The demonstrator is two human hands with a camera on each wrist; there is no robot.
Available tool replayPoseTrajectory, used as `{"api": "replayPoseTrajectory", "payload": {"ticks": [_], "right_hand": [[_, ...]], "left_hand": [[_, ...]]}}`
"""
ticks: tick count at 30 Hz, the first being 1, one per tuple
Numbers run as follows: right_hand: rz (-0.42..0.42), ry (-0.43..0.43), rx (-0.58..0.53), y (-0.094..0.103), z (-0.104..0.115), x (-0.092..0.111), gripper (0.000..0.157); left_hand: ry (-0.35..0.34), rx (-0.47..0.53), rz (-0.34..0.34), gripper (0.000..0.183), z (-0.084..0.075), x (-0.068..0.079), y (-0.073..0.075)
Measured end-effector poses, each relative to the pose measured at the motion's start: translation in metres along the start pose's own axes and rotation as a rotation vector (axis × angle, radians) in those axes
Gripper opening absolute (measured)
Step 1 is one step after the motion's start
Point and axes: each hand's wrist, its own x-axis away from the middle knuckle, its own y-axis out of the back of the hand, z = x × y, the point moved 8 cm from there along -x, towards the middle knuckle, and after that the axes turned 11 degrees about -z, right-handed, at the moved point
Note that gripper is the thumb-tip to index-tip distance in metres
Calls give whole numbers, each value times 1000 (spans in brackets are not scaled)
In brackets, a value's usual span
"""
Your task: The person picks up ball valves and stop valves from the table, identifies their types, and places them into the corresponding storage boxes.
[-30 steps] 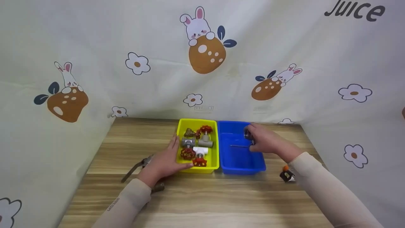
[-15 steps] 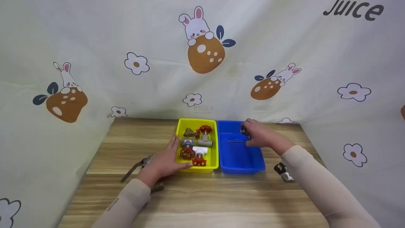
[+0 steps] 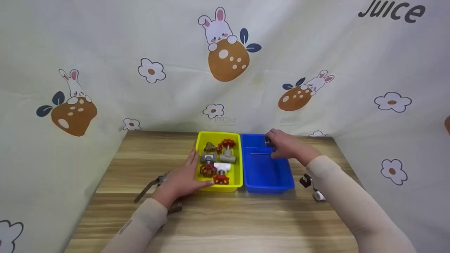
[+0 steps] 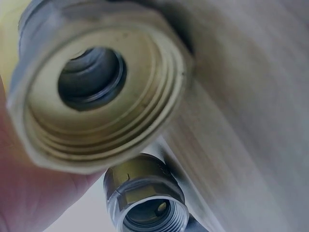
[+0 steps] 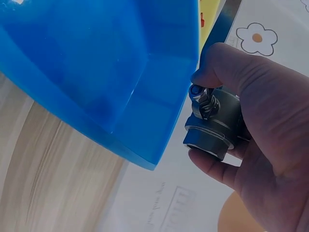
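Valve (image 5: 217,124) in grip, the right hand (image 3: 287,144) hangs above the blue bin (image 3: 268,175), left hand (image 3: 182,180) spread against the yellow bin (image 3: 239,172).

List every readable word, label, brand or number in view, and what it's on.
"Juice": black lettering, cream printed fabric backdrop, upper right, J cut by frame edge.
"TH…": boxed print low on the backdrop, right wrist view; rest unclear.
Dark print on the beige left sleeve: too blurred.
Yellow plastic bin, blue plastic bin, held grey metal valve: none legible.

Dark word "Juice" (image 3: 393,12) on patterned cloth (image 3: 179,31)
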Motion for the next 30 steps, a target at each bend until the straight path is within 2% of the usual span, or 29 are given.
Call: {"api": "replayPoseTrajectory", "payload": {"ticks": [11,20,27,30], "right_hand": [[11,-19,-6,-1,-4,-8,58],[43,-47,-4,-7,-4,-13,65],[13,-16,34,-9,-3,-20,58],[22,-39,33,-12,-6,-22,60]], "left_hand": [[24,12,6,141,1,-1,0],[23,18,4,142,1,-1,0],[14,-3,-8,140,3,-1,-2],[8,-9,-9,140,2,-1,-2]]}}
